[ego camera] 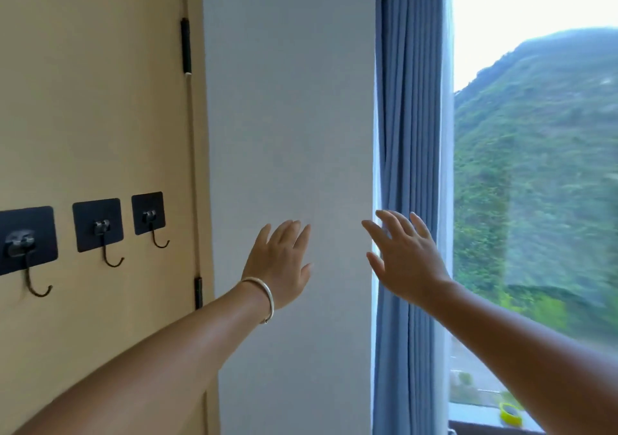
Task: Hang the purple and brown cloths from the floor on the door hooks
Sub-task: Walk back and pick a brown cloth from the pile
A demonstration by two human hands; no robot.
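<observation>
A tan door point(93, 100) fills the left side. Three black adhesive pads with metal hooks sit in a row on it: a left hook point(28, 250), a middle hook point(102, 230) and a right hook point(150, 217). All three hooks are bare. My left hand point(281, 264), with a silver bangle on the wrist, is raised in front of the white wall, fingers straight and holding nothing. My right hand point(404, 254) is raised beside it near the curtain's edge, fingers spread and empty. No purple or brown cloth and no floor are in view.
A white wall point(291, 100) stands between the door and a blue curtain point(408, 133). A window point(535, 133) at the right looks out on a green hillside. A yellow-green object point(510, 414) lies on the window sill.
</observation>
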